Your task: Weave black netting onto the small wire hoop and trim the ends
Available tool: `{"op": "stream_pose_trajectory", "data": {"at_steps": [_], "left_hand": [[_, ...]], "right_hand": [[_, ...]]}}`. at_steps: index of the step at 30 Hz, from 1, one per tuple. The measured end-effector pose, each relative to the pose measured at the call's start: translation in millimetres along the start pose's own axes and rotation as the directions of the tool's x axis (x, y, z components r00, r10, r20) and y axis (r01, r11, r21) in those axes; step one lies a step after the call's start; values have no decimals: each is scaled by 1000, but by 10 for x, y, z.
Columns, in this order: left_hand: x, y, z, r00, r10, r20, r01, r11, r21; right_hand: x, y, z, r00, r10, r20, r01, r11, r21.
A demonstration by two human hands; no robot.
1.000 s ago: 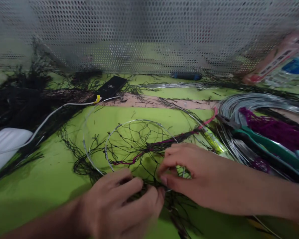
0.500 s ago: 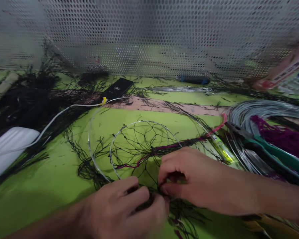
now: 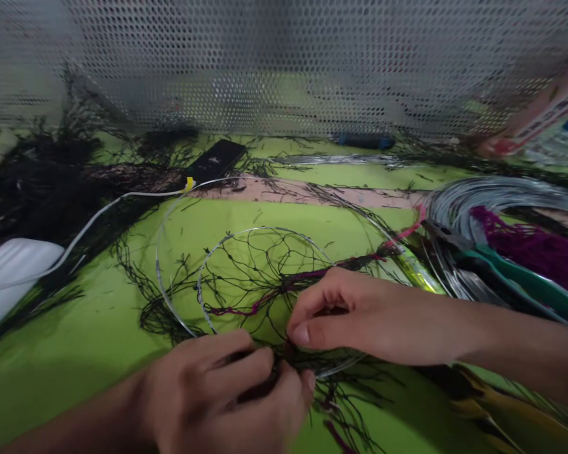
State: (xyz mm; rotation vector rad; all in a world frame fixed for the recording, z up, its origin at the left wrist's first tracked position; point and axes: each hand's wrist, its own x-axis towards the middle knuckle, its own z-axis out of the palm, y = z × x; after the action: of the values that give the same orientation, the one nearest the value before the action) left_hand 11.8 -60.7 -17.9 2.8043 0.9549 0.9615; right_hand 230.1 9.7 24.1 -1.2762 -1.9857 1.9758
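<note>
A loop of silvery wire (image 3: 265,228) lies on the green surface, with black knotted netting (image 3: 246,268) spread across its inside. Strands gather at a dark knot near its middle, and a purple cord (image 3: 239,310) runs out of it. At the loop's near side, my left hand (image 3: 231,391) has its fingers curled closed on the wire and netting. Just above it, my right hand (image 3: 350,315) pinches thumb against forefinger on a black strand of the net. Loose black ends hang below the hands. The exact grip points are partly hidden by the fingers.
At the right lie a wire coil (image 3: 492,195), green-handled pliers (image 3: 515,271) and purple netting (image 3: 525,243). A black phone-like slab (image 3: 218,159), a white device (image 3: 19,271) with a cable and a heap of black netting (image 3: 42,170) sit left. A perforated panel (image 3: 284,57) stands behind.
The right hand has lifted slightly away from the left, opening a small gap where wire and strands show. The whole view has shifted a little; the left hand keeps its hold.
</note>
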Motion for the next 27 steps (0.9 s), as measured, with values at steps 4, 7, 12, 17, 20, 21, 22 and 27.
{"op": "stream_pose_trajectory", "data": {"at_steps": [4,7,12,17,20,21,22,27], "left_hand": [[80,-132,-19,995,102,22,-100,992,-70],[118,-269,-34,973,221,71,-211,970,-119],[105,-275,-40,967,240,82,-232,968,-99],[53,-179,-11,995,82,62,-85,996,36],[87,-245,-26,973,216,85,-216,976,-4],[110,-275,-36,962,253,97,-251,967,-40],[135,-300,-46,958,265,109,-258,963,-74],[208,-330,-68,961,258,95,-238,954,-185]], "right_hand": [[21,0,45,995,101,-1,-100,986,132],[20,12,87,992,94,-83,-80,985,153],[27,59,127,971,89,-222,-66,992,106],[24,58,140,964,139,-227,-110,985,134],[-8,23,135,963,134,-235,-120,990,74],[-22,12,134,959,129,-251,-120,992,49],[-35,2,135,955,122,-271,-118,993,29],[-63,-1,157,936,89,-341,-94,996,2]]}}
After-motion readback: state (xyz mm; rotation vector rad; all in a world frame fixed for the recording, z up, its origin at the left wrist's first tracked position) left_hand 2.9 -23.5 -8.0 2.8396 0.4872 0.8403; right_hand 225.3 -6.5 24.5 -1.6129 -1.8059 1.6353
